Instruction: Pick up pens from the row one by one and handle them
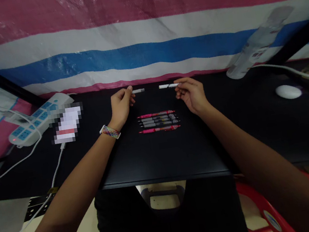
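My left hand (121, 104) pinches a short, pale grey-white pen part (138, 91) between thumb and fingers, its end pointing right. Across a small gap, my right hand (192, 93) grips a white pen piece (166, 86) with dark markings, pointing left. The two pieces are roughly in line and apart. Below them on the black table lies a row of pens: a pink pen (156, 114) at the back, several grey pens (159, 121) in the middle, and another pink pen (159, 129) at the front.
At the left are a white power strip (41, 119) and a blurred phone (67, 125) on a white cable (59, 165). A clear bottle (257, 48) and a white mouse (288, 91) stand at the right. Striped sheeting (145, 53) closes off the back of the black table (161, 161).
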Motion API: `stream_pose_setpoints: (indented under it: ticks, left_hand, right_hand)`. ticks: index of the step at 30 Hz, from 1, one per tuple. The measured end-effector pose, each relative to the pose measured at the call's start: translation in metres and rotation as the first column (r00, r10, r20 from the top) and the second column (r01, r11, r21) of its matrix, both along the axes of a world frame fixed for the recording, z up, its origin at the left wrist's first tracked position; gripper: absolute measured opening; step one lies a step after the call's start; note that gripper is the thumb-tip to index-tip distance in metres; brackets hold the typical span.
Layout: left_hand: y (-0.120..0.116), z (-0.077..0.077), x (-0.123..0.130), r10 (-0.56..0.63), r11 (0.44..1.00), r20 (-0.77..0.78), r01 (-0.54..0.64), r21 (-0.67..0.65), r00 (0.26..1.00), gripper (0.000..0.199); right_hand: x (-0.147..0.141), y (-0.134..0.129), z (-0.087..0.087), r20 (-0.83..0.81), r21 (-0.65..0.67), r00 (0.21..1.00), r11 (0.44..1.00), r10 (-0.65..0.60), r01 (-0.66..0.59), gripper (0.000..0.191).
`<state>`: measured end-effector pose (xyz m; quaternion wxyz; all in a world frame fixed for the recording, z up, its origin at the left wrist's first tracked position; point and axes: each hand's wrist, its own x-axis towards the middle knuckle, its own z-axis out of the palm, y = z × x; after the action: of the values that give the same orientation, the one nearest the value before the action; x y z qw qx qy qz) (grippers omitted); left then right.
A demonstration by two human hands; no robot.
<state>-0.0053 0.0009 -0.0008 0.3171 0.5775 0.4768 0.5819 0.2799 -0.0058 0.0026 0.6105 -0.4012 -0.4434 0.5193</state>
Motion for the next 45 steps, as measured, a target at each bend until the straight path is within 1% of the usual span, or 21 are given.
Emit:
stream_pose_setpoints:
  ticks: [6, 8, 9, 11, 13, 16, 18, 21, 23, 24, 27, 28, 32, 33, 36, 37, 39, 40, 42, 44, 45]
  left_hand:
    - [0.0, -0.001, 0.0, 0.009, 1.0, -0.011, -0.009, 0.014, 1.0, 0.051]
    - [-0.002, 0.001, 0.001, -0.012, 1.0, -0.024, 0.012, 0.009, 1.0, 0.052]
    - [-0.004, 0.002, 0.002, -0.039, 0.999, -0.041, 0.04, 0.007, 0.998, 0.051]
    - [-0.007, 0.005, 0.005, -0.118, 0.993, -0.09, 0.119, 0.001, 0.989, 0.044]
    - [-0.01, 0.007, 0.008, -0.19, 0.982, -0.133, 0.19, -0.009, 0.973, 0.032]
    - [-0.011, 0.008, 0.008, -0.219, 0.975, -0.155, 0.22, -0.011, 0.963, 0.021]
    - [-0.01, 0.007, 0.007, -0.207, 0.978, -0.167, 0.21, 0.001, 0.964, 0.029]
    - [-0.009, 0.004, 0.005, -0.171, 0.985, -0.196, 0.175, 0.002, 0.966, 0.055]
    - [-0.008, 0.003, 0.005, -0.157, 0.987, -0.199, 0.16, -0.001, 0.967, 0.061]
    - [-0.009, 0.004, 0.006, -0.16, 0.986, -0.188, 0.164, 0.004, 0.969, 0.057]
    - [-0.01, 0.006, 0.009, -0.199, 0.979, -0.118, 0.204, 0.026, 0.973, 0.023]
    - [-0.011, 0.007, 0.01, -0.215, 0.976, -0.09, 0.218, 0.019, 0.972, 0.017]
    - [-0.013, 0.009, 0.012, -0.264, 0.964, -0.033, 0.262, -0.047, 0.964, 0.012]
    - [-0.013, 0.009, 0.012, -0.271, 0.962, -0.038, 0.27, -0.038, 0.962, 0.015]
    - [-0.013, 0.008, 0.011, -0.284, 0.958, -0.074, 0.287, 0.025, 0.956, 0.042]
    - [-0.013, 0.007, 0.011, -0.29, 0.955, -0.078, 0.294, 0.032, 0.954, 0.04]
    - [-0.013, 0.006, 0.01, -0.305, 0.951, -0.069, 0.307, 0.021, 0.95, 0.024]
    - [-0.013, 0.006, 0.01, -0.308, 0.951, -0.061, 0.309, 0.02, 0.95, 0.022]
    - [-0.013, 0.006, 0.01, -0.298, 0.953, -0.059, 0.301, 0.045, 0.953, 0.025]
    - [-0.013, 0.006, 0.011, -0.274, 0.958, -0.075, 0.279, 0.071, 0.959, 0.04]
    - [-0.013, 0.007, 0.011, -0.268, 0.96, -0.081, 0.274, 0.065, 0.96, 0.043]
  right_hand:
    - [-0.002, -0.002, 0.004, -0.003, -0.035, 0.999, 0.998, -0.05, 0.05, 0.009]
    - [-0.003, -0.004, 0.005, 0.014, -0.027, 0.999, 0.999, -0.037, 0.038, 0.007]
    - [-0.005, -0.006, 0.006, 0.03, -0.024, 1.0, 1.0, -0.007, 0.008, 0.006]
    - [-0.007, -0.01, 0.006, 0.068, -0.023, 0.994, 0.997, 0.082, -0.08, 0.011]
    - [-0.009, -0.014, 0.007, 0.093, -0.028, 0.984, 0.989, 0.149, -0.147, 0.018]
    - [-0.011, -0.016, 0.008, 0.094, -0.018, 0.984, 0.988, 0.153, -0.152, 0.02]
    - [-0.011, -0.017, 0.009, 0.094, -0.003, 0.983, 0.988, 0.155, -0.155, 0.02]
    - [-0.012, -0.019, 0.01, 0.116, 0.018, 0.978, 0.984, 0.175, -0.179, 0.021]
    - [-0.013, -0.02, 0.01, 0.129, 0.018, 0.974, 0.982, 0.184, -0.188, 0.02]
    - [-0.013, -0.02, 0.01, 0.128, 0.014, 0.975, 0.982, 0.183, -0.186, 0.019]
    - [-0.012, -0.019, 0.009, 0.105, -0.008, 0.98, 0.986, 0.168, -0.168, 0.014]
    - [-0.012, -0.018, 0.009, 0.098, -0.016, 0.982, 0.987, 0.162, -0.161, 0.013]
    - [-0.012, -0.017, 0.009, 0.091, -0.025, 0.983, 0.987, 0.161, -0.159, 0.014]
    - [-0.013, -0.017, 0.009, 0.091, -0.024, 0.982, 0.987, 0.163, -0.161, 0.015]
    - [-0.014, -0.018, 0.009, 0.079, -0.026, 0.983, 0.987, 0.163, -0.161, 0.017]
    - [-0.014, -0.018, 0.009, 0.071, -0.026, 0.984, 0.986, 0.164, -0.163, 0.018]
    - [-0.015, -0.019, 0.009, 0.062, -0.026, 0.984, 0.986, 0.169, -0.167, 0.018]
    - [-0.015, -0.019, 0.009, 0.062, -0.027, 0.984, 0.985, 0.17, -0.168, 0.018]
    - [-0.015, -0.018, 0.009, 0.065, -0.032, 0.984, 0.986, 0.165, -0.163, 0.017]
    - [-0.015, -0.018, 0.009, 0.066, -0.037, 0.985, 0.987, 0.158, -0.155, 0.018]
    - [-0.015, -0.018, 0.009, 0.067, -0.037, 0.985, 0.987, 0.156, -0.154, 0.019]
